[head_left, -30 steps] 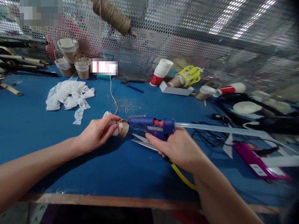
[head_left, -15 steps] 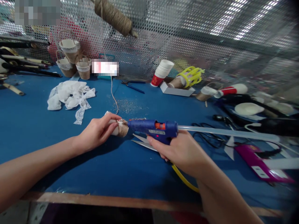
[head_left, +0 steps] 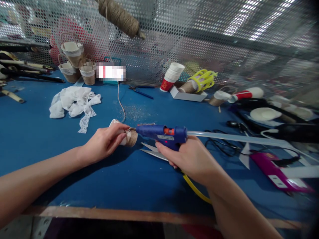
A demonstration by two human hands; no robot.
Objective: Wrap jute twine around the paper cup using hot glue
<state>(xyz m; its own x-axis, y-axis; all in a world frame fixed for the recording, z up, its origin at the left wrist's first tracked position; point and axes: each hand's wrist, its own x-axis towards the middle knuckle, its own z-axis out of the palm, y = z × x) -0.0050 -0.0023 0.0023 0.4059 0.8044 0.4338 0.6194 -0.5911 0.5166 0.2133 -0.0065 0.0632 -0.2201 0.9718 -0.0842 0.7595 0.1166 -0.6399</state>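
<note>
Both closed: left grip (head_left: pixel 102 141) on partly hidden cup (head_left: pixel 132 138), right grip (head_left: pixel 191 156) on glue gun (head_left: pixel 153 132).

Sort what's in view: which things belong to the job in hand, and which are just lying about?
In the job:
glue gun, in the right hand
cup, in the left hand
twine, leading toward the cup

Apparently lying about:
lace
sticks
paper cups
scissors

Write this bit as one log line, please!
left hand: holding cup | right hand: holding glue gun, aimed at cup | scissors: on table
</note>
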